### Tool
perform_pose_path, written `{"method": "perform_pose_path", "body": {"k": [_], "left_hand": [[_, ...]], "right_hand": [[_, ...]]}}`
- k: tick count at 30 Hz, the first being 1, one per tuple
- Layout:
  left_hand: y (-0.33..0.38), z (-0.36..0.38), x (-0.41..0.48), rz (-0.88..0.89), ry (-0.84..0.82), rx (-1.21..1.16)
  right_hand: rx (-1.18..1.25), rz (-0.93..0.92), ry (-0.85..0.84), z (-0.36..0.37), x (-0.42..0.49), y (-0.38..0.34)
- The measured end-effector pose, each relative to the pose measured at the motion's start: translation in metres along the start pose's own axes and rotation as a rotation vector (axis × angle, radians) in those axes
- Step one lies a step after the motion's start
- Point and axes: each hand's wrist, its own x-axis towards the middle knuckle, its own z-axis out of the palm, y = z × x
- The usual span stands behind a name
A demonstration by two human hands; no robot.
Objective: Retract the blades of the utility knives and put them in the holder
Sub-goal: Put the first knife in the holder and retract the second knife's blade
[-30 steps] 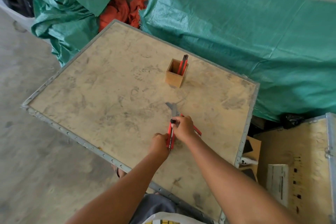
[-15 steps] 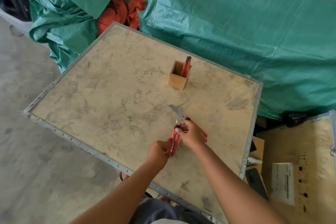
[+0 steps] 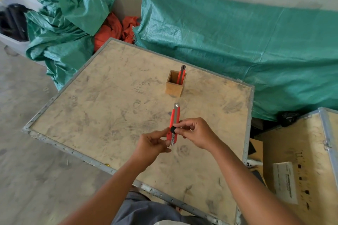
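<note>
I hold a red utility knife (image 3: 175, 119) above the wooden tabletop (image 3: 102, 111), its tip pointing away from me toward the holder. No blade sticks out of its metal tip. My left hand (image 3: 152, 143) pinches the knife's near end. My right hand (image 3: 196, 132) has thumb and forefinger on the black slider knob at the knife's side. The small square wooden holder (image 3: 175, 86) stands farther back on the table, upright. A second red utility knife (image 3: 181, 75) stands inside it, leaning against its right wall.
Green tarpaulin (image 3: 237, 45) covers bulky things behind and right of the table; more crumpled tarpaulin (image 3: 67, 20) and orange cloth (image 3: 109, 31) lie at the back left. A second wooden crate lid (image 3: 301, 160) with a paper label sits at the right. Concrete floor lies left.
The blade that stuck out of the held knife is now drawn back into the body. The knife has been lifted off the table and both hands have risen with it.
</note>
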Motion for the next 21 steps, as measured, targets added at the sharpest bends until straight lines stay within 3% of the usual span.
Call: {"method": "perform_pose_path", "body": {"k": [9,16,21], "left_hand": [[0.014,0.009,-0.006,-0.006,-0.024,-0.080],[0.022,0.017,-0.015,0.010,-0.049,-0.076],[0.024,0.019,-0.020,0.031,-0.052,-0.080]], "right_hand": [[-0.119,-0.115,-0.003,-0.009,-0.026,-0.013],[-0.112,-0.150,0.144,-0.005,-0.041,-0.012],[-0.103,-0.163,0.084,-0.007,-0.049,-0.016]]}}
